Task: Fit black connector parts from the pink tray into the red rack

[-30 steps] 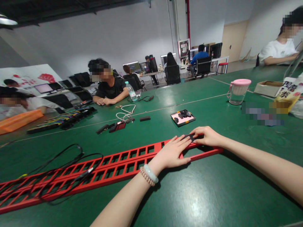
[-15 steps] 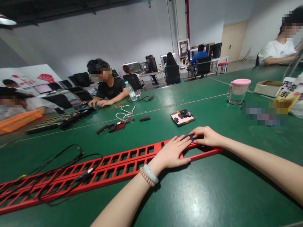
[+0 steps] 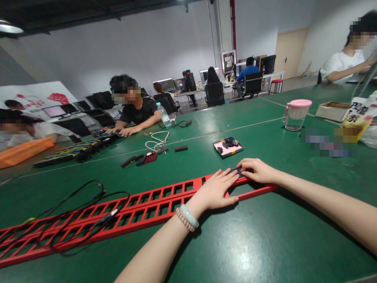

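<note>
A long red slotted frame (image 3: 159, 214) lies across the green table (image 3: 253, 239). My left hand (image 3: 216, 191) rests flat on its right part, fingers spread, with fingertips on a black piece (image 3: 235, 171) set in the frame. At the frame's right end my right hand (image 3: 257, 170) has its thumb and fingers bent together against the far end of that black piece. Whether it grips the piece is hidden by the fingers. Behind the hands lies a shallow tray (image 3: 219, 152) with small black parts (image 3: 231, 143).
Black cables (image 3: 101, 192) lie over the frame's left part. Beyond are a black bar (image 3: 180, 148), a white cord (image 3: 153, 146), a bottle (image 3: 163, 116) and a pink-lidded cup (image 3: 294, 118). Across the table sits a person (image 3: 137, 108); another (image 3: 341, 65) sits far right.
The view has shifted very slightly. Both my hands hold nearly the same pose on the frame. The arms of the person at far right have risen a little.
</note>
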Available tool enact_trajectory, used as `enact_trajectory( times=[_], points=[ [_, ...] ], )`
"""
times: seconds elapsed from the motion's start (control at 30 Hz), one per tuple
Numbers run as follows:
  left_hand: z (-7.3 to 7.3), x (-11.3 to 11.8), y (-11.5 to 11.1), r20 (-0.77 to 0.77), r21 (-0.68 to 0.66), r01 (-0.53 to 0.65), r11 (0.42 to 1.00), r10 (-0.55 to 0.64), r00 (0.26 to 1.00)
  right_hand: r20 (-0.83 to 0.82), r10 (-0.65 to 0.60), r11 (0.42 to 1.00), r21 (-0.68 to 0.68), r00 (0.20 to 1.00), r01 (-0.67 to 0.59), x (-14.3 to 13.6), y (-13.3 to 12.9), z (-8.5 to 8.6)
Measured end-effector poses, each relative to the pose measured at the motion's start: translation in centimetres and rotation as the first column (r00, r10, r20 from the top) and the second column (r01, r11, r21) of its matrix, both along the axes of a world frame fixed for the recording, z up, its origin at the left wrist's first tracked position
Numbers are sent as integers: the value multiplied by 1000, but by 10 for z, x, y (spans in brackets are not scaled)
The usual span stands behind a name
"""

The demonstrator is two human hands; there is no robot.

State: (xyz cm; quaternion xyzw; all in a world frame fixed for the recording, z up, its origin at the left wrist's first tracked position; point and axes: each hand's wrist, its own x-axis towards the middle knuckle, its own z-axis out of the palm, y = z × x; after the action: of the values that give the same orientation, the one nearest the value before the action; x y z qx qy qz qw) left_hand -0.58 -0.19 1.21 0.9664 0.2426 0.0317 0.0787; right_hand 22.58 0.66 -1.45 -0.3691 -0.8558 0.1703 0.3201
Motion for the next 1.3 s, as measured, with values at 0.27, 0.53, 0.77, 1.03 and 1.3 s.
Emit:
enact_trajectory(
  times=[0.27,0.53,0.77,1.03,1.3],
  points=[
    [-2,-1,0,6,9,13,1000,-13,1000,-43,-192,976,97,981,195,-1,9,-5],
    [-3,-3,-2,25,25,14,1000,-15,1000,375,-272,962,92,886,256,-34,108,39],
    [-2,-4,-4,22,31,16,999,-17,1000,446,-252,957,-18,859,290,-63,136,29],
    [-5,-3,-4,18,26,1,1000,-2,1000,433,-258,947,-62,863,315,-70,136,25],
    [-2,-4,-4,30,21,9,1000,-10,999,320,-275,957,1,907,290,-59,132,34]
  ],
)
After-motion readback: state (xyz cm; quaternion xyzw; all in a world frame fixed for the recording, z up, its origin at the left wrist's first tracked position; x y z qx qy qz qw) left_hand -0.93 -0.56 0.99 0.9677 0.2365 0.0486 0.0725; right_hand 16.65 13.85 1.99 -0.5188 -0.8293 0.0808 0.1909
